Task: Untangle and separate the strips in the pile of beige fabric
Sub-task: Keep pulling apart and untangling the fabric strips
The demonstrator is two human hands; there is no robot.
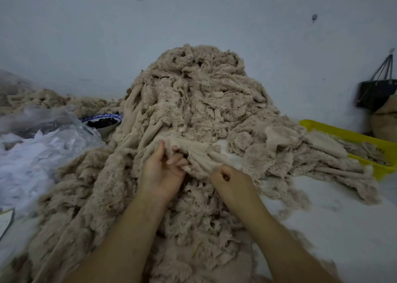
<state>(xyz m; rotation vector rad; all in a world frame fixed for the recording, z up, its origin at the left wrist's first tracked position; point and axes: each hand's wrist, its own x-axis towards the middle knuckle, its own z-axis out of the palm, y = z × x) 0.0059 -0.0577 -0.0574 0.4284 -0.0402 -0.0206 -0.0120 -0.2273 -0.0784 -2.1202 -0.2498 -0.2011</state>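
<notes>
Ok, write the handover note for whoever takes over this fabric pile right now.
Left hand: grips the upper edge of a beige strip at the pile's foot.
Right hand: fingers curled on the same strip's lower end.
Pile: tall and tangled.
Done: some loose strips lie across the yellow basket on the right.
Left: free this strip, then nearly the whole pile.
</notes>
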